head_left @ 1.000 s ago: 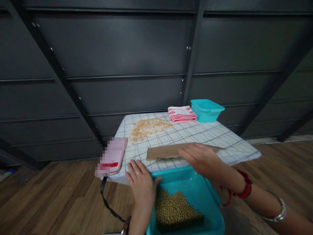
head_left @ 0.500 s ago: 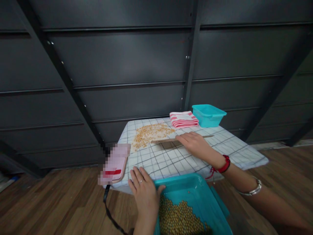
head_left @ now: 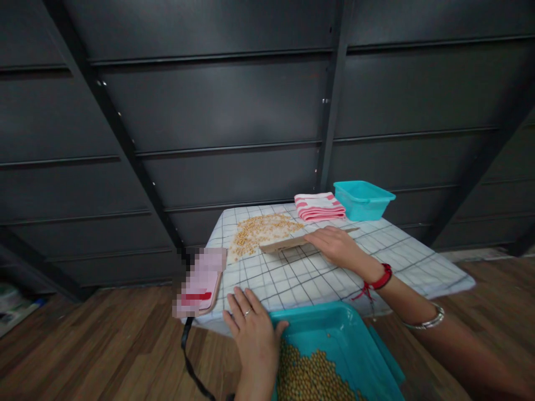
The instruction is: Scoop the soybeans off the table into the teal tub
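My right hand [head_left: 334,245] grips a flat strip of cardboard [head_left: 284,244], held tilted low over the checked cloth. Just beyond its left end lie scattered yellow soybeans [head_left: 254,229] mixed with some whitish grains. My left hand [head_left: 254,326] rests with fingers spread on the front edge of the cloth, its thumb over the rim of a teal tub [head_left: 351,328]. Inside that tub is a heap of darker, greenish-brown beans [head_left: 313,376]. The tub's near end runs out of view.
A white checked cloth [head_left: 267,278] covers the table. A folded pink-striped towel [head_left: 320,207] and a smaller turquoise basin [head_left: 363,200] stand at the back right. At the left edge lies a pink phone [head_left: 204,284] with a black strap [head_left: 187,356]. Dark panels [head_left: 225,106] rise behind.
The view has shifted slightly, moving everything a little right and down. The cardboard in my right hand now leans more, showing more of its face. My left hand stays by the tub rim.
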### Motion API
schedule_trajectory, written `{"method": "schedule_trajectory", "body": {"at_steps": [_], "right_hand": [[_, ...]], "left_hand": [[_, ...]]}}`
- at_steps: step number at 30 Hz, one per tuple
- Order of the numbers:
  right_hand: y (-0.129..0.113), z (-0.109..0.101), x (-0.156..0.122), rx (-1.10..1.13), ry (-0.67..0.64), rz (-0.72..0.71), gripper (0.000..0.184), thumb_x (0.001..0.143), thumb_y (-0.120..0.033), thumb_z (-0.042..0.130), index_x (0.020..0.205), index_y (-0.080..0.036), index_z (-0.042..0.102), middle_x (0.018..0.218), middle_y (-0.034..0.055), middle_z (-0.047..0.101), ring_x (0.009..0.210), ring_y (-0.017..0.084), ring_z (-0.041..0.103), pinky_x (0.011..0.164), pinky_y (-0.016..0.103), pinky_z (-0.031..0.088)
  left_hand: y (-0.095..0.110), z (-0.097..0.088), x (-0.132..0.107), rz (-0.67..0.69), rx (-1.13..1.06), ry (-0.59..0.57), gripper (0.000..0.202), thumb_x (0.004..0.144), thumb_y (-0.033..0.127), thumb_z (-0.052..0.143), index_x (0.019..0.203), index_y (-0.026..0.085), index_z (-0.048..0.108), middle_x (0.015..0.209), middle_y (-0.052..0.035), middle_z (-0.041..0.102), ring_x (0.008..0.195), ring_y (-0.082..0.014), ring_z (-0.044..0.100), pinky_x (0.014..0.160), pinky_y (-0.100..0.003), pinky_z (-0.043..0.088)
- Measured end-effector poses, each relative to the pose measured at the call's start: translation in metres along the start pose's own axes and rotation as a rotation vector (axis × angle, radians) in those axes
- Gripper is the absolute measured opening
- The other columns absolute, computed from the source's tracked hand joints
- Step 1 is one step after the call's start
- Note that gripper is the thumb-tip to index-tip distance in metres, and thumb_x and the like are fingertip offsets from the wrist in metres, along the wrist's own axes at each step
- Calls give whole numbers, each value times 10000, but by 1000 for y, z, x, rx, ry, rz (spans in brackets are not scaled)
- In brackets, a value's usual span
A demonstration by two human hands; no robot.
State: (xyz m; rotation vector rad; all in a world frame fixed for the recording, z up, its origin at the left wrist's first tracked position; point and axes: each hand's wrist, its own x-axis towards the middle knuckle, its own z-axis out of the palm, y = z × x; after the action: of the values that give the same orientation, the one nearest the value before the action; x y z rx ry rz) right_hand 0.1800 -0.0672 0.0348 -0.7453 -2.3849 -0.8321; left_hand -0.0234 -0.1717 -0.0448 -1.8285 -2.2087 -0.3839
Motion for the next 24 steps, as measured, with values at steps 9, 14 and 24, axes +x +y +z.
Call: {"method": "schedule_trajectory", "body": {"at_steps": [9,14,24], "right_hand": [[1,24,-12,60,88,32,384,762,-15,348,955,-164,644,873,81,673,828,190,597,741,372,455],[2,30,-16,81,86,62,397,751,-21,353,953,-185,653,838,63,670,806,185,593,744,381,461],[3,25,-19,76,157,82,364,771,-30,352,945,-153,647,879,79,676,845,190,600,757,367,462]], "left_hand": [[-5,2,-2,15,8,12,752,659,397,646,1244,-24,433,1335,-283,412,1246,-426,347,983,-584,327],[10,-3,1,108,19,-22,738,650,331,659,1262,-2,418,1367,-255,379,1271,-401,323,1008,-563,315],[4,-14,5,72,-20,-114,762,656,375,653,1262,-17,409,1361,-268,377,1273,-410,311,1011,-575,297]]}}
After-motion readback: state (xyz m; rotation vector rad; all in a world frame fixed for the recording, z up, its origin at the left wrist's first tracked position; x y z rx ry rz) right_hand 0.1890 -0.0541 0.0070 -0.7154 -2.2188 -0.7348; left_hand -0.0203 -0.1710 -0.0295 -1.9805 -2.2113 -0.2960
